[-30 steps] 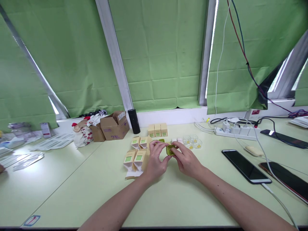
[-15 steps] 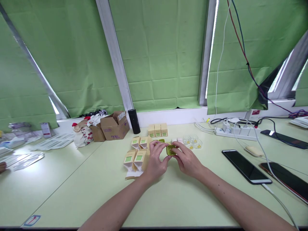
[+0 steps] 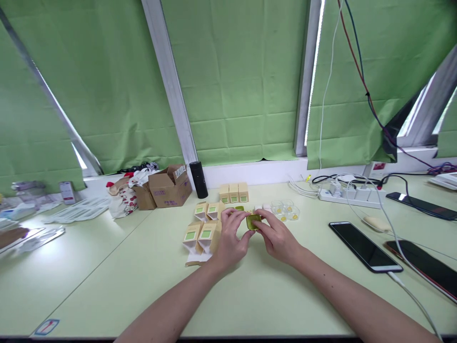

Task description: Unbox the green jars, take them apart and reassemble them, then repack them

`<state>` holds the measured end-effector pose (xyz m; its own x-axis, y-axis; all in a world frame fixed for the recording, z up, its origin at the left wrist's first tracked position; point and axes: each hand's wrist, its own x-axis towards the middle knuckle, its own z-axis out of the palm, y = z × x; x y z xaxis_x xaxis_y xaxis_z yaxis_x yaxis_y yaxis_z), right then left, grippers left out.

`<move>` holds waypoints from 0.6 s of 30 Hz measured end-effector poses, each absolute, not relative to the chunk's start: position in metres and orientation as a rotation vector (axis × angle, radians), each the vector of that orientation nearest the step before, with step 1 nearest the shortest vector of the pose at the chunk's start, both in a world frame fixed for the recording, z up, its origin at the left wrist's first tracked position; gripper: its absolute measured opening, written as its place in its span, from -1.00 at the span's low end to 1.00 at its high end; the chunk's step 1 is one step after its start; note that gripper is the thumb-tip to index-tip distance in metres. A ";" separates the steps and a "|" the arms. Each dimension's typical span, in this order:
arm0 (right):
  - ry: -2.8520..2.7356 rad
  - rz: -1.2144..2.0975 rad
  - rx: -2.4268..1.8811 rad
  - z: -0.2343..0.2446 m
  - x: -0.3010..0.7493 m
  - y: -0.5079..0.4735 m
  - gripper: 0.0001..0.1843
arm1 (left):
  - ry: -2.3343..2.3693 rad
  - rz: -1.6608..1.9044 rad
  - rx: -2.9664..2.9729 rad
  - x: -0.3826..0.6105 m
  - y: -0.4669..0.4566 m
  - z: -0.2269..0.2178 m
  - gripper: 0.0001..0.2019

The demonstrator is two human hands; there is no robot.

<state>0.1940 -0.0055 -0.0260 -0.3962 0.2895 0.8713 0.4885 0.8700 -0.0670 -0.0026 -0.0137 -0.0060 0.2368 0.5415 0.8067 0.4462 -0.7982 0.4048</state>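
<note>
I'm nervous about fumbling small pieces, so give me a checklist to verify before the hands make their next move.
1. Left hand on the green case: ok, fingers at its edge.
2. Right hand on the same case: ok, fingers touching it.
3. Case contents: cannot tell, too small and partly covered.
4. Two nearest boxes closed: not ok, white flaps open.
5. Charging cable away from both hands: ok, off to the right.

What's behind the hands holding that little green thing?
Past the left hand and right hand are another small green piece, little white things, clear cups with yellow spots and, farther back, three boxes in a row. The hands cover whatever lies directly behind them.
</note>
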 end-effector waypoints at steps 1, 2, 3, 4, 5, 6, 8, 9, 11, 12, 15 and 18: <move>-2.009 -0.243 -0.570 -0.026 0.194 -0.006 -0.52 | 0.961 1.625 2.403 -0.003 -0.014 -0.006 -0.60; -2.011 -0.241 -0.574 -0.025 0.194 -0.006 -0.53 | 0.962 1.625 2.407 -0.003 -0.014 -0.005 -0.60; -2.011 -0.237 -0.577 -0.025 0.194 -0.006 -0.54 | 0.962 1.622 2.412 -0.003 -0.014 -0.005 -0.60; -2.010 -0.233 -0.581 -0.024 0.194 -0.006 -0.54 | 0.962 1.621 2.415 -0.003 -0.014 -0.004 -0.60; -2.006 -0.231 -0.584 -0.024 0.195 -0.007 -0.54 | 0.962 1.620 2.419 -0.003 -0.014 -0.004 -0.60; -2.002 -0.230 -0.586 -0.024 0.195 -0.007 -0.54 | 0.961 1.621 2.423 -0.003 -0.014 -0.004 -0.60; -1.985 -0.233 -0.581 -0.024 0.194 -0.007 -0.54 | 0.958 1.625 2.433 -0.003 -0.014 -0.003 -0.59; -1.976 -0.237 -0.578 -0.025 0.194 -0.007 -0.54 | 0.959 1.626 2.436 -0.003 -0.014 -0.003 -0.59; -1.959 -0.243 -0.571 -0.026 0.194 -0.007 -0.55 | 0.962 1.621 2.442 -0.004 -0.014 -0.003 -0.59; -1.956 -0.244 -0.568 -0.026 0.194 -0.007 -0.56 | 0.964 1.617 2.442 -0.004 -0.014 -0.003 -0.60; -1.964 -0.232 -0.568 -0.028 0.194 -0.006 -0.57 | 0.977 1.603 2.437 -0.004 -0.015 -0.003 -0.61; -1.978 -0.218 -0.566 -0.028 0.195 -0.006 -0.54 | 0.984 1.604 2.426 -0.003 -0.016 -0.002 -0.62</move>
